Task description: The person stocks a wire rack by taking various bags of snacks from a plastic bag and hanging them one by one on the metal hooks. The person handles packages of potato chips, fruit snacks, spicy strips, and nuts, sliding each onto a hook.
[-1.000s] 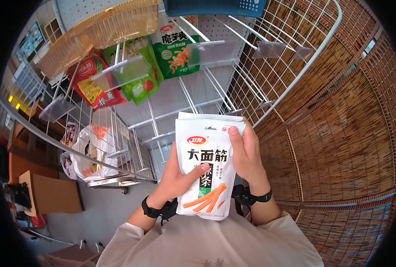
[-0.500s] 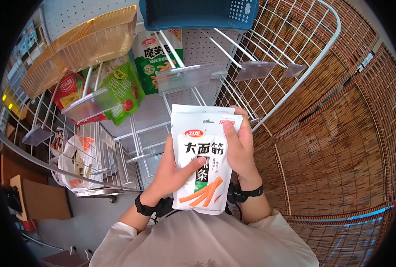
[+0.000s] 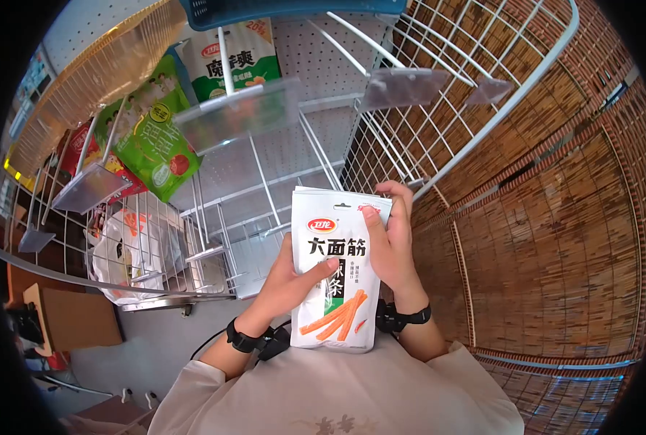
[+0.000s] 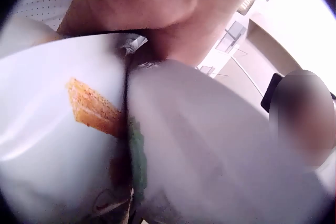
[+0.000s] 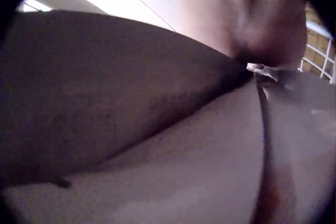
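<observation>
In the head view, a small stack of white snack pouches stands upright before the person's chest, printed with orange strips and a red oval logo. The left hand grips the stack's left side, thumb across the front. On the upper right, the right hand holds the stack with its thumb near the top corner; some fingers show past the edge. Edges of the rear pouches peek out at the top. The left wrist view looks at the lower part of the pouches; dark pouch surfaces fill the right wrist view.
Ahead is a wire rack with long hooks and clear label holders. Green pouches and a green-and-white pouch hang there. A blue basket is above, a white plastic bag lower left, woven blinds right.
The rear pouch, which stuck out at the top, is now more nearly lined up with the front one. The right hand's fingers have lifted at the corner. The head view has shifted toward the rack.
</observation>
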`<state>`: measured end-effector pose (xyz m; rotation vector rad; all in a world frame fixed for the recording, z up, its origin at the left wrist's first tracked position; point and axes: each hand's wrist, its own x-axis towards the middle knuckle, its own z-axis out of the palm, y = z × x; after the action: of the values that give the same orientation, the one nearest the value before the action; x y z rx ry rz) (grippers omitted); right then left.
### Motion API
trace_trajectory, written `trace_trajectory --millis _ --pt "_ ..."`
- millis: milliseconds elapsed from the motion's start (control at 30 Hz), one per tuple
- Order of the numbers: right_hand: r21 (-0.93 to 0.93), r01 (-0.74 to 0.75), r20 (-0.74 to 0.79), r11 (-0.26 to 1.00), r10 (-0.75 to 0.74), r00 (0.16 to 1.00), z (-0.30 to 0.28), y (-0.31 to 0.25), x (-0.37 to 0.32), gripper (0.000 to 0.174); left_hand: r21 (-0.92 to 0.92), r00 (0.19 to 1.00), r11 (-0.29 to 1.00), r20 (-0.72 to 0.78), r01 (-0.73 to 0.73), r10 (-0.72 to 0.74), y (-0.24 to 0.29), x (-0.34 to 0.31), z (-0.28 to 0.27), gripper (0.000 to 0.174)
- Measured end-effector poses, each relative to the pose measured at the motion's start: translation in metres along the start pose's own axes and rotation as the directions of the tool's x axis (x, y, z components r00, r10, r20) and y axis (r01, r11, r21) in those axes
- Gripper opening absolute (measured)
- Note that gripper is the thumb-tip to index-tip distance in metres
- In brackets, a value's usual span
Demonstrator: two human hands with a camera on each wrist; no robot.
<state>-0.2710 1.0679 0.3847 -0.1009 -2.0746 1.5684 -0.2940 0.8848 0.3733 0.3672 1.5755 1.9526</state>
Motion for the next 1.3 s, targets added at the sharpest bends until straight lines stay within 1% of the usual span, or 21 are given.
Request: trace_trajectory --millis 33,67,100,133,167,200,300,400,500,633,700,733,800,833,900,933,1000,1100,1133,1200,1300 --pt "-0.202 0.058 -0.019 0.978 -0.063 0.998 -0.001 -0.007 -0.006 0.023 -0.014 1.0 1.0 -0.017 0.024 -0.024 0.002 -0.004 0.002 0.055" --pt "-0.397 0.107 -0.023 0.912 -0.127 0.992 -0.003 -0.011 -0.013 0.02 -0.009 0.999 0.999 -0.009 0.037 -0.037 0.0 -0.006 0.001 0.055" --pt "-0.397 0.158 -0.041 0.904 -0.189 0.981 -0.003 -0.009 -0.019 0.018 -0.007 0.999 0.999 -0.001 0.036 -0.036 -0.002 -0.008 0.0 0.055" --pt "-0.398 0.147 -0.049 0.905 -0.181 0.982 -0.001 -0.011 -0.026 0.018 -0.006 0.999 0.999 0.007 0.032 -0.032 -0.003 -0.011 -0.002 0.055" --pt "-0.231 -0.005 -0.088 0.973 -0.016 0.996 0.002 -0.014 -0.034 0.019 0.017 0.999 0.999 0.022 0.037 -0.038 -0.005 -0.014 -0.003 0.056" --pt "-0.053 -0.156 -0.099 0.986 0.151 0.984 0.004 -0.017 -0.041 0.019 0.02 0.999 0.999 0.028 0.046 -0.046 -0.007 -0.018 -0.004 0.056" --pt "-0.066 -0.102 -0.149 0.993 0.091 0.985 0.005 -0.01 -0.056 0.021 0.037 0.995 0.996 0.055 0.084 -0.086 -0.012 -0.029 -0.006 0.056" --pt "-0.062 -0.203 -0.168 0.977 0.19 0.967 0.005 -0.02 -0.07 0.02 0.01 0.989 0.994 0.097 0.113 -0.113 -0.014 -0.039 -0.003 0.055" --pt "-0.043 -0.235 -0.198 0.971 0.223 0.955 0.005 -0.025 -0.08 0.019 0.022 0.987 0.992 0.101 0.123 -0.125 -0.011 -0.044 -0.001 0.054" --pt "0.017 -0.191 -0.215 0.981 0.19 0.958 0.006 -0.028 -0.08 0.019 0.024 0.986 0.994 0.128 0.108 -0.11 -0.002 -0.044 0.001 0.053" --pt "0.121 -0.161 -0.188 0.979 0.182 0.965 0.005 -0.03 -0.073 0.019 0.024 0.987 0.995 0.125 0.095 -0.097 0.0 -0.042 0.001 0.052" --pt "0.119 -0.151 -0.179 0.981 0.171 0.969 0.005 -0.032 -0.069 0.019 0.019 0.989 0.996 0.119 0.083 -0.084 0.001 -0.041 0.001 0.052" --pt "0.249 -0.195 -0.153 0.949 0.238 0.959 0.005 -0.037 -0.06 0.018 -0.007 0.99 0.998 0.132 0.058 -0.057 0.003 -0.038 -0.001 0.052" --pt "0.246 -0.19 -0.141 0.95 0.229 0.963 0.005 -0.041 -0.055 0.018 -0.013 0.991 0.999 0.122 0.048 -0.046 0.005 -0.036 0.0 0.052" --pt "0.345 -0.181 -0.128 0.921 0.237 0.963 0.004 -0.05 -0.044 0.019 -0.034 0.994 0.999 0.106 -0.003 0.007 0.008 -0.03 0.003 0.051" --pt "0.342 -0.176 -0.118 0.923 0.228 0.966 0.004 -0.052 -0.038 0.019 -0.039 0.995 0.999 0.098 -0.013 0.017 0.01 -0.027 0.006 0.051" --pt "0.387 -0.089 -0.163 0.918 0.163 0.973 0.004 -0.053 -0.027 0.022 -0.097 0.999 0.995 0.052 -0.001 0.006 0.014 -0.02 0.01 0.047" --pt "0.389 -0.078 -0.171 0.918 0.155 0.973 0.002 -0.05 -0.018 0.024 -0.069 0.998 0.996 -0.02 -0.06 0.059 0.014 -0.008 0.013 0.045" --pt "0.389 -0.077 -0.167 0.918 0.152 0.974 0.002 -0.049 -0.016 0.024 -0.07 0.998 0.996 -0.024 -0.063 0.062 0.014 -0.006 0.014 0.045" --pt "0.412 -0.082 -0.185 0.907 0.172 0.968 0.002 -0.047 -0.013 0.024 -0.198 1.0 0.98 -0.015 -0.018 0.015 0.017 -0.003 0.016 0.044" --pt "0.434 -0.052 -0.239 0.899 0.171 0.956 0.004 -0.044 -0.009 0.024 -0.209 1.0 0.977 -0.016 -0.029 0.026 0.02 0.002 0.017 0.044"
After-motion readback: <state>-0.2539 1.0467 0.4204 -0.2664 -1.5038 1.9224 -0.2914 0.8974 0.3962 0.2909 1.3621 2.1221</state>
